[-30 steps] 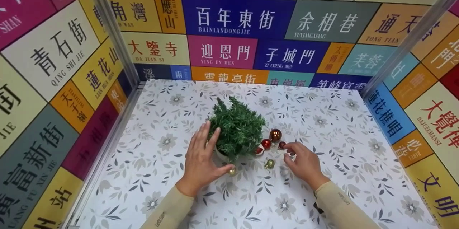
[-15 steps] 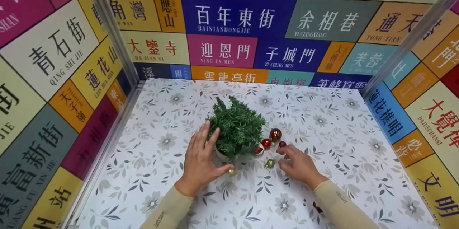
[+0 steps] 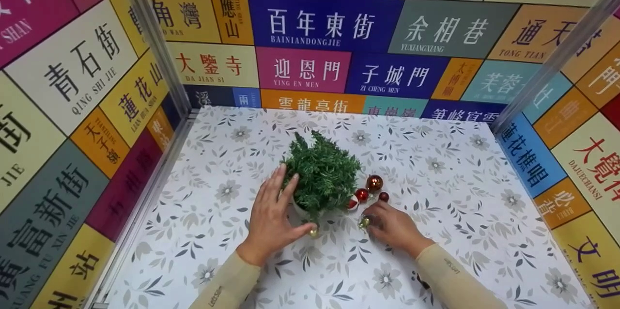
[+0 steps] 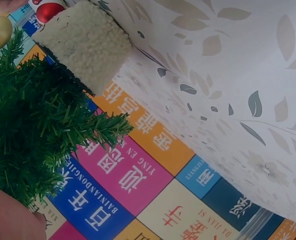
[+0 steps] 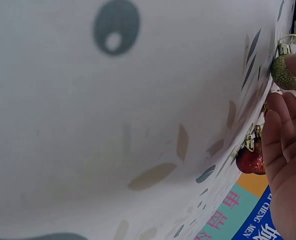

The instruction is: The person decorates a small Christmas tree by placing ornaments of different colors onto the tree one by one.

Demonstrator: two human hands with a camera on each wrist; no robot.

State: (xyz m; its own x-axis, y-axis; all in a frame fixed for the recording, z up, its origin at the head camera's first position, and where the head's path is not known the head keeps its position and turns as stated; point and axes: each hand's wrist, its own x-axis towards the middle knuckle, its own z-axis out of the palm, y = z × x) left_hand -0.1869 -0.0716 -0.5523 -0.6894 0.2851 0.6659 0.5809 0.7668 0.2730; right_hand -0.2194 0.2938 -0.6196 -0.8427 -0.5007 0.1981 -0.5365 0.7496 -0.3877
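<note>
A small artificial Christmas tree (image 3: pixel 323 171) with bushy green branches stands on the table, its pot wrapped in cream fleece (image 4: pixel 85 42). Against its left side rests my left hand (image 3: pixel 272 212), fingers spread and fairly straight. The thumb tip is beside a gold bauble (image 3: pixel 313 232) low at the front of the tree. Right of the tree, my right hand (image 3: pixel 395 224) pinches a green-gold glitter bauble (image 5: pixel 284 74) with a metal cap and loop. The fingertips partly cover that bauble.
Behind the right hand lie a brown bauble (image 3: pixel 374 183), a red bauble (image 3: pixel 361 195), a small dark red bauble (image 3: pixel 383 196) and a red-and-white bauble (image 3: pixel 352 202). The floral-patterned table (image 3: pixel 218 241) is enclosed by colourful lettered walls (image 3: pixel 324 23).
My right hand has moved left and toward me, from beside the small dark red bauble to the green-gold glitter bauble, which it now pinches. The left hand stays at the tree.
</note>
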